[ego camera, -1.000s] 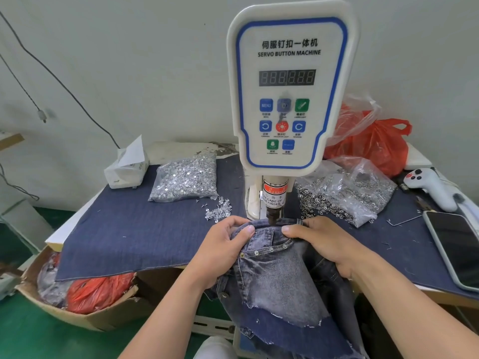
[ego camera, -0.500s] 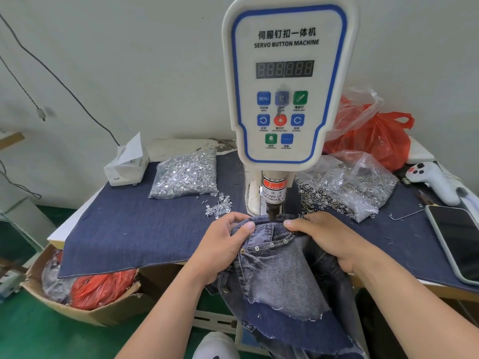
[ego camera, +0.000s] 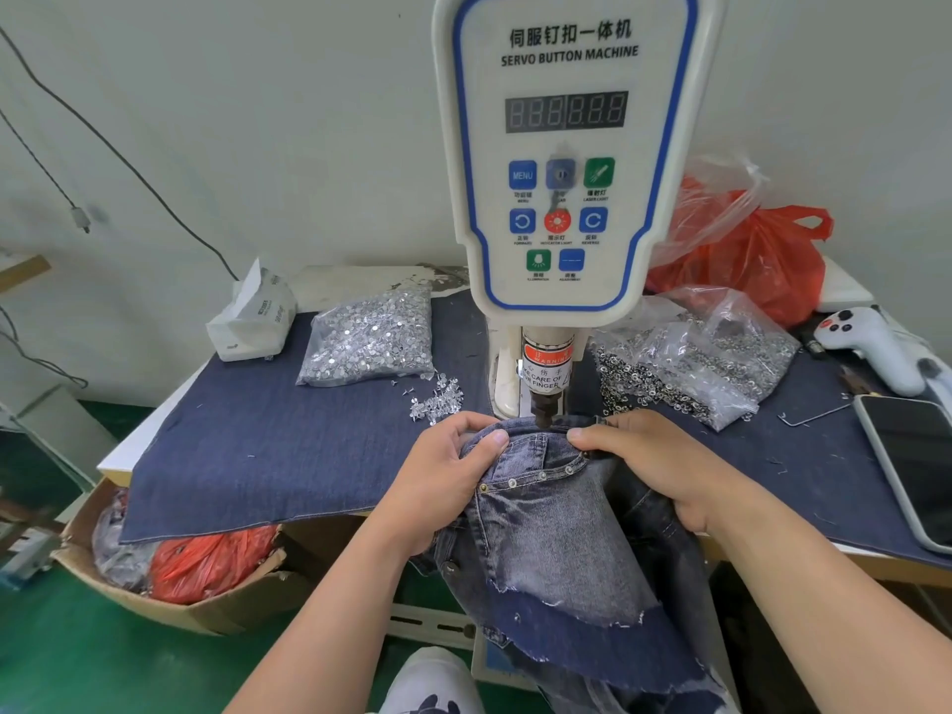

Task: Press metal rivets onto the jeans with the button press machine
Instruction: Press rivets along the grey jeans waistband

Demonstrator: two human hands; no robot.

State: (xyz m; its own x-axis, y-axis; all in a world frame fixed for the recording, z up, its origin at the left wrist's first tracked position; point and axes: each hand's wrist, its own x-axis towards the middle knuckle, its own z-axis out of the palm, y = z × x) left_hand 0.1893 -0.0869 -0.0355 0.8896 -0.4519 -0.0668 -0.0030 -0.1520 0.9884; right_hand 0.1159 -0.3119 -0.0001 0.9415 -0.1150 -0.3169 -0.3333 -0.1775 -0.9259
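Note:
The white servo button machine (ego camera: 566,162) stands at the table's centre, its dark press head (ego camera: 542,409) down on the top edge of the grey-blue jeans (ego camera: 556,528). A row of metal rivets (ego camera: 541,476) runs along the pocket seam. My left hand (ego camera: 443,481) grips the jeans' edge left of the press head, thumb on top. My right hand (ego camera: 654,461) holds the fabric on the right side, fingertips close to the head. The jeans hang off the table's front edge toward my lap.
A bag of silver rivet pins (ego camera: 371,342) lies left of the machine with loose pins (ego camera: 438,401) beside it; a bag of rivet caps (ego camera: 700,358) lies right. A phone (ego camera: 912,466), white controller (ego camera: 870,347), red bags (ego camera: 747,255), tissue pack (ego camera: 252,316) and floor box (ego camera: 170,574) surround the denim-covered table (ego camera: 268,445).
Both hands and the jeans stay nearly where they were under the press head. The view has shifted slightly; no grip has changed.

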